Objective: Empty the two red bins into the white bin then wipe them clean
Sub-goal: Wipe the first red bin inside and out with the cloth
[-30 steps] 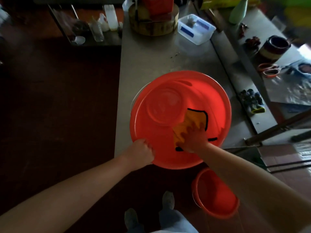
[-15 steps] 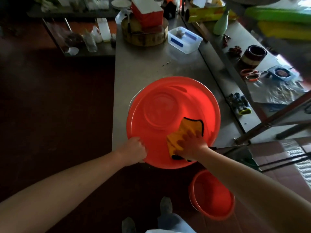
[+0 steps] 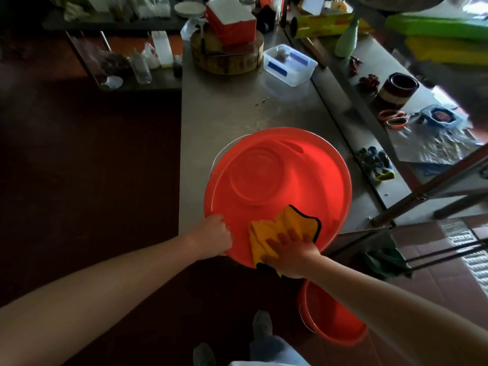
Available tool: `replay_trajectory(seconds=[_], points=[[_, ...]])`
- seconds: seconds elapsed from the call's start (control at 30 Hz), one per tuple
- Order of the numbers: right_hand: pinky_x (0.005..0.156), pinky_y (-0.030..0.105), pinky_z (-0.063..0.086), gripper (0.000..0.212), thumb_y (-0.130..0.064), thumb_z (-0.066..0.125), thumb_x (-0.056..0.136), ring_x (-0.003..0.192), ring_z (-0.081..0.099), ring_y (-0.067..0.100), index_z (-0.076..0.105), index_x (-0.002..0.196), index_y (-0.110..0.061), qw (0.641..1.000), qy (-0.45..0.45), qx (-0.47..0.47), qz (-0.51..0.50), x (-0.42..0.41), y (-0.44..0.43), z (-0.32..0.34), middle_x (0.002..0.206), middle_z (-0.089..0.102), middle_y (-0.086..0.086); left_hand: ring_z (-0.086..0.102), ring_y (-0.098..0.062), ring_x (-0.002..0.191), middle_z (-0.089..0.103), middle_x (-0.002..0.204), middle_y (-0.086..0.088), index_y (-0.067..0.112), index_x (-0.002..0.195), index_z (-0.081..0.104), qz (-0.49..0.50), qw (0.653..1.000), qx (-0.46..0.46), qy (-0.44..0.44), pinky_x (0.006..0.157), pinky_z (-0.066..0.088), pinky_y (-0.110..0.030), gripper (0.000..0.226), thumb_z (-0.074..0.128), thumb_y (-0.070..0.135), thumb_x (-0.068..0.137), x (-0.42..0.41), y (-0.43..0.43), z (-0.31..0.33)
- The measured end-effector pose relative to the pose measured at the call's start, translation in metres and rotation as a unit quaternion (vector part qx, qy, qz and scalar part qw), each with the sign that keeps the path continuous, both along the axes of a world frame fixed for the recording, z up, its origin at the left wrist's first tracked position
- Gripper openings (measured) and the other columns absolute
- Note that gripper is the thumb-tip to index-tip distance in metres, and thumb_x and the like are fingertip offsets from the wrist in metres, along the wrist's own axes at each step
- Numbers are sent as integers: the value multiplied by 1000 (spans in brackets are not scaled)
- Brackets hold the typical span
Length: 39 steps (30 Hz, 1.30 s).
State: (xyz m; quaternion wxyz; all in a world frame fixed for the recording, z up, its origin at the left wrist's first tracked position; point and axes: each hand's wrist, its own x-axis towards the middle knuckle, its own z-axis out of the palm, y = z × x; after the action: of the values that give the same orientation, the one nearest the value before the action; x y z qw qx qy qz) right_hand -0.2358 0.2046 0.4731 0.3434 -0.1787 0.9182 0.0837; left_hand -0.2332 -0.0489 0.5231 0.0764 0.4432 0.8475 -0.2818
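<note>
A large red bin (image 3: 277,180) sits on the near end of a steel table (image 3: 224,107), tilted toward me so its inside shows. My left hand (image 3: 214,236) grips its near left rim. My right hand (image 3: 290,252) presses a yellow cloth with a black edge (image 3: 287,228) against the bin's near inner wall, fingers spread over the cloth. A smaller red bin (image 3: 332,318) stands on the floor below my right forearm. A thin pale rim (image 3: 224,149) shows behind the large bin's left edge. I cannot tell what it belongs to.
Farther along the table are a clear plastic box (image 3: 290,64) and a round wooden block (image 3: 227,54) carrying a red and white box (image 3: 232,19). A side counter on the right holds gloves (image 3: 375,162), scissors (image 3: 393,120) and a dark cup (image 3: 398,91). My shoes (image 3: 261,323) stand on the dark floor.
My right hand has slid the cloth from the bin's right inner wall down and leftward to its near wall. My left hand keeps its grip on the rim.
</note>
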Motion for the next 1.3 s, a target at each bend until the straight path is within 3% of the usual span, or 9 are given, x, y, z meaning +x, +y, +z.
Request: replay_trajectory(seconds=[0.23,0.4,0.53,0.77,0.9,1.03,1.2,1.3], points=[[115,63,9,75,-80,17,89,152,8,33,20,155,-43,999,42,-22,15,-32,-7,-34,165,18,0,67,-31,104,71,112,-14,6,108,68,-13,1000,-2,7,103,46,-45,27,46,22,103,8,-8,-2],[116,65,2,72,-71,21,97,154,1,36,13,160,-36,998,45,-39,0,-69,-16,-71,169,8,6,72,-20,89,76,97,-3,18,95,76,-55,998,-6,24,99,52,-37,15,62,18,90,19,-9,-7],[118,64,4,67,-66,24,101,154,1,38,17,160,-35,996,73,-48,1,-95,-21,-89,168,10,7,71,-26,95,75,106,-9,12,102,75,-55,998,-11,27,99,52,-42,18,59,16,94,21,-7,-21],[117,63,7,66,-67,25,100,153,6,37,23,157,-34,996,73,-41,-1,-93,-29,-85,166,17,7,71,-29,95,75,103,-12,11,101,75,-20,999,-14,30,100,51,-44,22,55,19,96,15,-12,-21],[116,63,8,70,-71,19,97,153,8,35,18,158,-36,998,56,-31,12,-67,-24,-67,167,16,6,71,-26,83,75,91,-8,13,89,76,-24,999,10,25,93,54,-39,19,61,24,90,9,-15,-10],[117,62,4,73,-75,17,93,154,5,32,15,158,-40,999,41,-27,12,-30,-19,-42,168,13,1,69,-28,96,73,104,-10,11,101,72,-24,999,24,13,100,49,-41,34,49,35,98,8,-22,-6],[119,58,4,72,-74,18,94,154,4,30,15,157,-40,998,48,-31,21,8,-13,-13,168,12,1,68,-29,89,73,94,-11,11,95,73,-44,997,64,29,98,47,-46,53,44,56,93,3,-43,-2],[120,56,4,70,-74,18,95,154,6,30,19,157,-40,997,59,-36,26,16,-13,-2,167,15,2,68,-29,93,73,99,-11,11,101,72,-65,995,59,36,99,44,-48,66,34,65,95,-2,-55,-7]])
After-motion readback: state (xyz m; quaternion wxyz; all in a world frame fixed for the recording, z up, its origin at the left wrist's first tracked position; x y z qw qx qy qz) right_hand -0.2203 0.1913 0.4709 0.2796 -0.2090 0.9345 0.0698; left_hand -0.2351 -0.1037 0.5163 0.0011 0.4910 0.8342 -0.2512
